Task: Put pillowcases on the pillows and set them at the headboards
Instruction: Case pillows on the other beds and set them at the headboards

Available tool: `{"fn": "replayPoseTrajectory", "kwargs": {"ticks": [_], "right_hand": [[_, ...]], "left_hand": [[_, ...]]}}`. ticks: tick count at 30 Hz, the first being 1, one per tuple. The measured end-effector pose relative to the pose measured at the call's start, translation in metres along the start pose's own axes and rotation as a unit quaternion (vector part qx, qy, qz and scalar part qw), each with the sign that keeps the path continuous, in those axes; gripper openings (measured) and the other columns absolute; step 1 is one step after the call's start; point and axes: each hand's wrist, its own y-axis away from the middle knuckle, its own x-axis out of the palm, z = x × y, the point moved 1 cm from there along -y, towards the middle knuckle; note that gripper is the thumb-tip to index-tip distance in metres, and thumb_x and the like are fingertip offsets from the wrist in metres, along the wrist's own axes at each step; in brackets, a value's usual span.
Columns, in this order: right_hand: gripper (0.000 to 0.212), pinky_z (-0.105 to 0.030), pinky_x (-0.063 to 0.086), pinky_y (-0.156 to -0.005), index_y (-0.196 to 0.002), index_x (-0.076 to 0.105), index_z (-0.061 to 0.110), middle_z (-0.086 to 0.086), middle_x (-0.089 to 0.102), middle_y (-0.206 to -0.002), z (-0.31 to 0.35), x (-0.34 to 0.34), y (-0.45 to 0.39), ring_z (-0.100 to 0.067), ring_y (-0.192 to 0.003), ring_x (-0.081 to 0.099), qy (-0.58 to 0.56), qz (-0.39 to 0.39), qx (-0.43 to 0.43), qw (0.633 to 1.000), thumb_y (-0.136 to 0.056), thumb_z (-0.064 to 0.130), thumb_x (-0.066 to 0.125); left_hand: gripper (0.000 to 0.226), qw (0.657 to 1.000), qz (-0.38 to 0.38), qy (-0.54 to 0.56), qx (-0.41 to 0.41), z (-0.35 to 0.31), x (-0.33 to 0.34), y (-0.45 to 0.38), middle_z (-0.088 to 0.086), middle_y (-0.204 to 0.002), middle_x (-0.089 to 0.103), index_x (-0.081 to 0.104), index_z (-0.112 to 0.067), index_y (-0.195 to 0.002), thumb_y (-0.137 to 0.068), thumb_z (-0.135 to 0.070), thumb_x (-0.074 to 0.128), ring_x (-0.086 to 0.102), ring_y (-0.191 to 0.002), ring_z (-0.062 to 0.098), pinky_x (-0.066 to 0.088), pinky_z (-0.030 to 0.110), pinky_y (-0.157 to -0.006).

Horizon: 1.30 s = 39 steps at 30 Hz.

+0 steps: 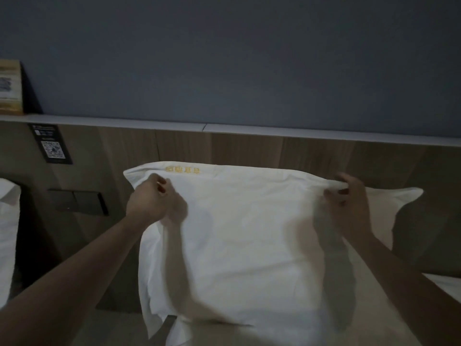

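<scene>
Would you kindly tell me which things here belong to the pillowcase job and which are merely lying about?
Job:
- white fabric pillowcase with yellow embroidery, gripped near its top by the left hand and right hand
- wooden panel headboard

Lying about:
- black QR-code sign
- dark wall switch plate
- yellowish framed card on the ledge

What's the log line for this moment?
left hand: grips pillowcase | right hand: grips pillowcase | pillow: held up before headboard
</scene>
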Motion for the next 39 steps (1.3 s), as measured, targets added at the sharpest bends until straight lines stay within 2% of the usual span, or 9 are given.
{"fn": "replayPoseTrajectory", "kwargs": {"ticks": [5, 10, 17, 22, 25, 28, 33, 35, 39], "right_hand": [[0.037, -0.039, 0.051, -0.087, -0.123, 0.065, 0.021, -0.003, 0.063, -0.126, 0.023, 0.014, -0.016, -0.028, -0.106, 0.066, 0.118, 0.075, 0.021, 0.990, -0.089, 0.033, 0.073], [0.030, -0.035, 0.048, -0.065, -0.079, 0.066, 0.025, 0.002, 0.067, -0.080, 0.004, 0.008, -0.021, -0.027, -0.082, 0.068, 0.177, 0.112, 0.037, 0.977, -0.091, 0.050, 0.055], [0.019, -0.037, 0.041, -0.071, -0.080, 0.067, 0.018, -0.002, 0.063, -0.087, 0.028, 0.002, -0.032, -0.023, -0.079, 0.058, 0.070, -0.029, 0.011, 0.997, -0.098, 0.021, 0.061], [0.019, -0.035, 0.041, -0.071, -0.077, 0.062, 0.023, -0.004, 0.064, -0.088, 0.015, 0.020, -0.029, -0.029, -0.088, 0.062, 0.083, 0.036, 0.062, 0.994, -0.092, 0.030, 0.054], [0.008, -0.038, 0.050, -0.085, -0.099, 0.066, 0.023, -0.006, 0.065, -0.109, 0.017, 0.014, -0.007, -0.022, -0.106, 0.058, 0.065, 0.000, 0.055, 0.996, -0.095, 0.021, 0.059], [0.032, -0.052, 0.051, -0.100, -0.120, 0.057, 0.021, -0.019, 0.058, -0.127, 0.007, -0.004, 0.023, -0.038, -0.118, 0.054, 0.076, -0.019, 0.002, 0.997, -0.091, 0.017, 0.069], [0.072, -0.053, 0.040, -0.113, -0.138, 0.053, 0.003, -0.023, 0.056, -0.139, -0.050, -0.035, 0.075, -0.042, -0.132, 0.049, 0.117, -0.071, 0.155, 0.978, -0.080, 0.046, 0.061], [0.088, -0.054, 0.037, -0.116, -0.146, 0.047, 0.004, -0.024, 0.053, -0.146, -0.069, -0.042, 0.096, -0.043, -0.138, 0.046, 0.087, -0.056, 0.245, 0.964, -0.077, 0.059, 0.059], [0.102, -0.050, 0.038, -0.113, -0.149, 0.044, 0.004, -0.027, 0.053, -0.148, -0.096, -0.047, 0.134, -0.044, -0.137, 0.050, 0.001, -0.021, 0.389, 0.921, -0.077, 0.074, 0.055]], "left_hand": [[0.045, 0.996, 0.018, -0.057, 0.061, -0.021, -0.008, -0.022, 0.009, -0.124, 0.062, 0.049, -0.019, -0.129, -0.090, -0.035, 0.066, 0.065, -0.106, 0.036, 0.055, 0.047, -0.083], [0.036, 0.996, 0.054, -0.060, 0.048, -0.018, -0.001, -0.030, 0.013, -0.117, 0.068, 0.049, -0.028, -0.124, -0.093, -0.046, 0.044, 0.065, -0.107, 0.039, 0.054, 0.050, -0.088], [0.039, 0.997, 0.026, -0.065, 0.033, -0.021, 0.003, -0.030, 0.006, -0.120, 0.064, 0.054, -0.028, -0.128, -0.095, -0.044, 0.041, 0.066, -0.105, 0.036, 0.055, 0.050, -0.091], [0.041, 0.996, 0.057, -0.057, 0.028, -0.021, 0.004, -0.025, 0.010, -0.133, 0.058, 0.051, -0.026, -0.135, -0.096, -0.037, 0.051, 0.063, -0.116, 0.039, 0.051, 0.051, -0.099], [0.049, 0.996, 0.060, -0.063, 0.024, -0.010, 0.005, -0.015, 0.009, -0.138, 0.053, 0.047, -0.022, -0.139, -0.093, -0.037, 0.059, 0.064, -0.113, 0.040, 0.054, 0.051, -0.095], [0.059, 0.998, 0.048, -0.047, -0.004, 0.009, 0.009, 0.001, 0.010, -0.141, 0.048, 0.046, -0.017, -0.139, -0.091, -0.041, 0.070, 0.064, -0.114, 0.040, 0.052, 0.049, -0.092], [0.084, 0.984, 0.055, 0.054, -0.160, 0.069, 0.028, 0.032, 0.016, -0.141, 0.054, 0.053, -0.010, -0.136, -0.078, -0.067, 0.073, 0.061, -0.123, 0.038, 0.052, 0.052, -0.102], [0.094, 0.968, 0.085, 0.102, -0.214, 0.093, 0.043, 0.041, 0.015, -0.124, 0.065, 0.054, -0.009, -0.133, -0.074, -0.080, 0.067, 0.071, -0.102, 0.037, 0.061, 0.048, -0.083], [0.074, 0.919, 0.234, 0.151, -0.278, 0.100, 0.063, 0.081, 0.010, -0.116, 0.063, 0.038, -0.015, -0.149, -0.093, -0.055, 0.067, 0.072, -0.080, 0.034, 0.054, 0.036, -0.066]]}}
